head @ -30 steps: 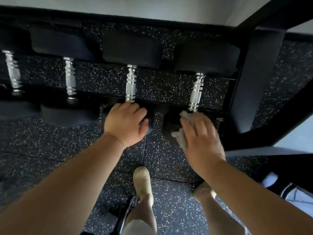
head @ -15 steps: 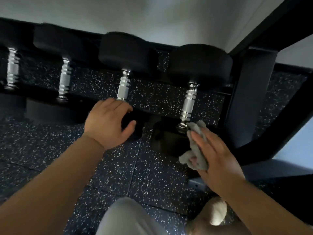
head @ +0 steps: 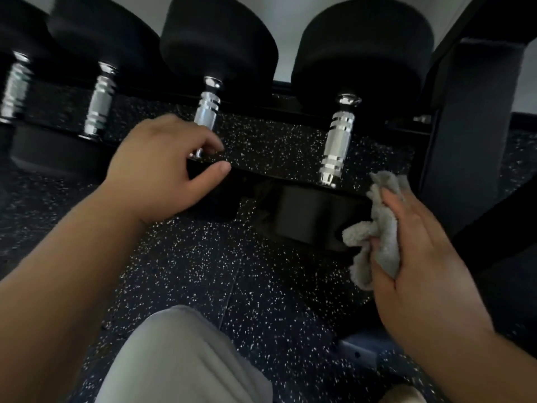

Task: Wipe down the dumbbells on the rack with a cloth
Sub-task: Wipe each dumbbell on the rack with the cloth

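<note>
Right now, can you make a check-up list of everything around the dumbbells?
Surface: black speckled floor.
Job's things: four chrome-handled dumbbells in view on the black rack; grey cloth beside the near head of the rightmost dumbbell.
Clutter: nothing seen.
Hands: right hand holds the cloth; left hand curls over the near end of the second dumbbell from the right, grip unclear.
Cables: nothing seen.
Surroundings: pale wall behind; the person's grey-clad knee below.
</note>
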Tool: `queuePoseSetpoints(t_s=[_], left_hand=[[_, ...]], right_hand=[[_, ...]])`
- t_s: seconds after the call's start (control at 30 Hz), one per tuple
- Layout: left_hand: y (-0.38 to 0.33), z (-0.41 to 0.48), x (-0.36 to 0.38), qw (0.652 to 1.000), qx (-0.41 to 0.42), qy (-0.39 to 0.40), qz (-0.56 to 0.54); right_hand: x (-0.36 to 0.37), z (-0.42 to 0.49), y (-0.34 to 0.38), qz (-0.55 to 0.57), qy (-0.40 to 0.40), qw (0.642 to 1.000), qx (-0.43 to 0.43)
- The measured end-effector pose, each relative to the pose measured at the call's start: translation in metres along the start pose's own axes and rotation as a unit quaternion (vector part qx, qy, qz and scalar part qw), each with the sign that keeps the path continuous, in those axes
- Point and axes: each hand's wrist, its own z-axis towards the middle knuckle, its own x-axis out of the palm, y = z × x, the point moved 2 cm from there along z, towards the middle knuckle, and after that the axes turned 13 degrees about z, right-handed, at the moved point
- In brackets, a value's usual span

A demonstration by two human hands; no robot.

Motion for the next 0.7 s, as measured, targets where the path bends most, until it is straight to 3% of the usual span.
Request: queuePoseSetpoints(t_s=[0.13, 0.23, 0.33, 0.43, 0.53, 0.7], left_hand=[[-0.002, -0.001, -0.003, 1.0, -0.015, 0.001, -0.006], [0.0, -0.002, -0.002, 1.0, -0.014, -0.011, -0.008], [0.001, -0.002, 0.0, 0.999, -0.026, -0.029, -0.001], [0.001, -0.005, -0.001, 0.996, -0.062, -0.062, -0.008], [0.007, -0.008, -0.002, 0.986, -0.116, -0.112, -0.05], [0.009, -0.011, -0.003, 0.978, -0.136, -0.127, -0.099]], right_hand=[[0.01, -0.009, 0.004, 0.13, -0.046, 0.985, 0.105], [0.016, -0.001, 0.017, 0.135, -0.043, 0.989, 0.049], [0.02, 0.019, 0.032, -0.023, -0.017, 0.996, -0.086], [0.038, 0.041, 0.062, -0.226, 0.065, 0.958, -0.164], [0.072, 0.053, 0.101, -0.362, 0.142, 0.907, -0.164], [0.133, 0.07, 0.116, -0.495, 0.247, 0.83, -0.072]])
